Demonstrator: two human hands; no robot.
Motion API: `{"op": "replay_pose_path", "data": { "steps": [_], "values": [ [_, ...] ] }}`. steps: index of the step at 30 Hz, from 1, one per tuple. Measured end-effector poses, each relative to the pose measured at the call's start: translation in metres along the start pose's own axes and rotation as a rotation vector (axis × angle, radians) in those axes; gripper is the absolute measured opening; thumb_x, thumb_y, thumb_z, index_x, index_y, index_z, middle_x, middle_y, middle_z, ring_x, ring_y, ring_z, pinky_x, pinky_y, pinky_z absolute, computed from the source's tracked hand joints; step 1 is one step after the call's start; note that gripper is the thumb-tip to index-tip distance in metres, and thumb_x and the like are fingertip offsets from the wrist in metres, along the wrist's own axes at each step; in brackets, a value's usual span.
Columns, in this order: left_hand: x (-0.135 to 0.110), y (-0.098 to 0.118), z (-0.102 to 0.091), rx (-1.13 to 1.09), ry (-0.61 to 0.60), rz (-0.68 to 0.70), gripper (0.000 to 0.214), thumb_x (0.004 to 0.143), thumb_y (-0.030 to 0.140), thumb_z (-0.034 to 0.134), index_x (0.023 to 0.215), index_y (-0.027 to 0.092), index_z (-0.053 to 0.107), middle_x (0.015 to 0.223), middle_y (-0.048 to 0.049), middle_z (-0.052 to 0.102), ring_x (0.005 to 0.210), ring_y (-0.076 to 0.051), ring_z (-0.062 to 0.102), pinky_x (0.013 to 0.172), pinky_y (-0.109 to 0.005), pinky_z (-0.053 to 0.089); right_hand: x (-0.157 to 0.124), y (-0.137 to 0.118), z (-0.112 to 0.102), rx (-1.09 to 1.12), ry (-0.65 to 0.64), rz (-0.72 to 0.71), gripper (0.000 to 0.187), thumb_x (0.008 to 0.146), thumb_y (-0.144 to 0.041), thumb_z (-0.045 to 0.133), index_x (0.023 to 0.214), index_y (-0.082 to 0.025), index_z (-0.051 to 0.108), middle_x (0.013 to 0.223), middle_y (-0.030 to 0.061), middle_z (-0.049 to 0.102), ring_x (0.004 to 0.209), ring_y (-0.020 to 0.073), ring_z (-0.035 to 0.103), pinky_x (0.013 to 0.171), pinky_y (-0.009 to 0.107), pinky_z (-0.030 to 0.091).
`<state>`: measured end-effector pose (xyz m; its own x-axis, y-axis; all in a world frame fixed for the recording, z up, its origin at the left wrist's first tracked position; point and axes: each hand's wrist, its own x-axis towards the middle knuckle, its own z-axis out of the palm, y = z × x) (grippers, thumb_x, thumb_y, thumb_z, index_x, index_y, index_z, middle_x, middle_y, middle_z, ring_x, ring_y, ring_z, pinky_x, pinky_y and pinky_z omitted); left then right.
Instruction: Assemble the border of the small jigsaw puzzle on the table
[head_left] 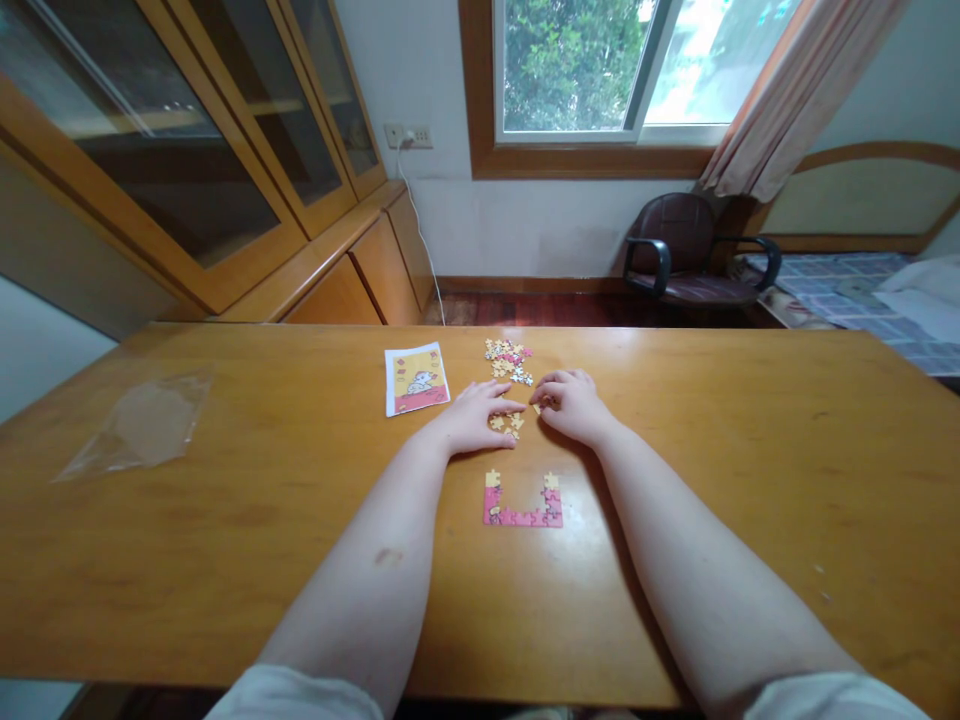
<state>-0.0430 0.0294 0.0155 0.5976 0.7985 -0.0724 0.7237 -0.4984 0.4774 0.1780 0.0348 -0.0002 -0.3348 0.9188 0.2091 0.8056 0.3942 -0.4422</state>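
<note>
From afar, I am seeing the card (417, 379) lying left of the left hand (477, 414), which is resting, fingers apart, by yellow bits (516, 422). The puzzle (523, 518) is lying between the arms (386, 530). The right hand (572, 405) is resting curled by another bit (536, 408); I can't tell if it's pinching.

Yellow pieces (508, 422) partly hidden by my left hand (474, 416), far pile's (508, 358) prints too small to tell, my sleeves (300, 694) cut off below.
</note>
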Motion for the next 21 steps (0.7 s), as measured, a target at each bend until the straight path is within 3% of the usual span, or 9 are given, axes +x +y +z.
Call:
{"op": "replay_pose_path", "data": {
  "steps": [5, 8, 13, 17, 21],
  "values": [
    [0.0009, 0.0000, 0.0014, -0.022, 0.052, 0.015, 0.046, 0.072, 0.041, 0.074, 0.117, 0.035, 0.067, 0.145, -0.0042, 0.047, 0.136, -0.029, 0.038, 0.114, -0.052, 0.024, 0.0019, 0.0009, 0.0051, -0.020, 0.032, 0.049, 0.011, 0.078, -0.033, 0.065, 0.083, -0.026, 0.073, 0.099, 0.0056, 0.066, 0.102, 0.0254, 0.049, 0.100, 0.046, 0.029],
    [0.0008, -0.0002, 0.0010, -0.028, 0.065, 0.010, 0.041, 0.073, 0.038, 0.074, 0.113, 0.035, 0.068, 0.144, -0.0034, 0.048, 0.134, -0.029, 0.040, 0.113, -0.051, 0.027, 0.0032, 0.0016, 0.0059, -0.027, 0.052, 0.076, 0.018, 0.079, -0.041, 0.065, 0.080, -0.024, 0.071, 0.096, 0.0067, 0.066, 0.102, 0.0261, 0.050, 0.100, 0.047, 0.030],
    [-0.0003, -0.0008, -0.0001, -0.036, 0.074, 0.005, 0.042, 0.072, 0.039, 0.074, 0.113, 0.033, 0.068, 0.143, -0.0051, 0.049, 0.134, -0.029, 0.040, 0.113, -0.051, 0.029, 0.0019, 0.0010, 0.0059, -0.003, 0.073, 0.028, 0.017, 0.083, -0.035, 0.062, 0.094, -0.028, 0.073, 0.111, 0.0063, 0.065, 0.110, 0.0261, 0.048, 0.101, 0.047, 0.029],
    [-0.0002, -0.0020, 0.0006, -0.043, 0.090, 0.005, 0.043, 0.072, 0.040, 0.073, 0.113, 0.030, 0.068, 0.142, -0.0060, 0.050, 0.132, -0.029, 0.042, 0.112, -0.048, 0.031, 0.0010, 0.0002, 0.0076, -0.011, 0.066, 0.018, 0.013, 0.081, -0.035, 0.064, 0.086, -0.029, 0.074, 0.110, 0.0052, 0.066, 0.110, 0.0266, 0.049, 0.104, 0.050, 0.026],
    [0.0015, -0.0053, 0.0017, -0.117, 0.202, -0.020, 0.033, 0.081, 0.036, 0.063, 0.112, 0.025, 0.067, 0.124, -0.0052, 0.063, 0.120, -0.024, 0.054, 0.106, -0.040, 0.040, 0.0035, 0.0031, 0.0079, -0.004, 0.131, 0.094, 0.015, 0.079, -0.038, 0.065, 0.079, -0.024, 0.073, 0.103, 0.0069, 0.068, 0.105, 0.0267, 0.051, 0.101, 0.049, 0.030]
  ]
}}
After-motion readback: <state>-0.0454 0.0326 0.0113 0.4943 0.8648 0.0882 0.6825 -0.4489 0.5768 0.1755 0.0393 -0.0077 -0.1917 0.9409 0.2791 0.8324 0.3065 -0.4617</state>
